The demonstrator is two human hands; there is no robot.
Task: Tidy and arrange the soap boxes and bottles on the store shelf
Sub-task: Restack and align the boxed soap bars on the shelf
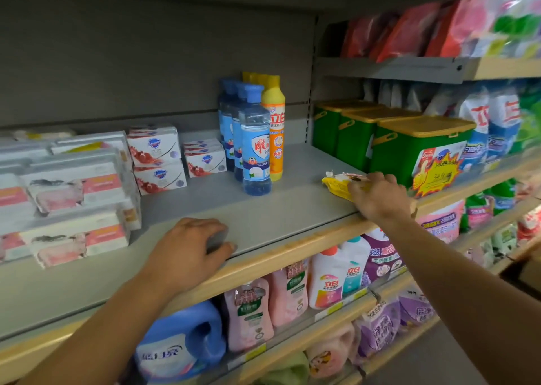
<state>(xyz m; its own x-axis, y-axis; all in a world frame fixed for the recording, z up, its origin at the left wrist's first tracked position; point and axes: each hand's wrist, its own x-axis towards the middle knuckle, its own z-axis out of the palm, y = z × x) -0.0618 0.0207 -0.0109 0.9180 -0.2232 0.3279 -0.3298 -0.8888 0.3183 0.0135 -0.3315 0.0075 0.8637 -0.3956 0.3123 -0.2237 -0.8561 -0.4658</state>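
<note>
The grey shelf point(278, 206) holds stacked white soap boxes point(156, 158) with red print at the centre left, and larger pink-and-white soap packs point(76, 191) at the far left. A row of clear blue-capped bottles point(254, 147) stands mid-shelf, with yellow-capped orange bottles point(275, 127) behind and to their right. My left hand point(190, 248) rests on the shelf's front edge, fingers loosely curled over a small grey object that I cannot identify. My right hand point(379, 194) lies on a yellow soap packet point(336, 184) at the shelf's right front, its fingers curled over it.
Green tubs with yellow lids point(409, 150) stand right of the packet. Blue and white bags point(494, 121) fill the far right. Below the wooden shelf lip point(281, 253) are a blue jug point(184, 343), pink bottles point(251, 311) and purple pouches point(380, 323). Red bags point(409, 30) sit above.
</note>
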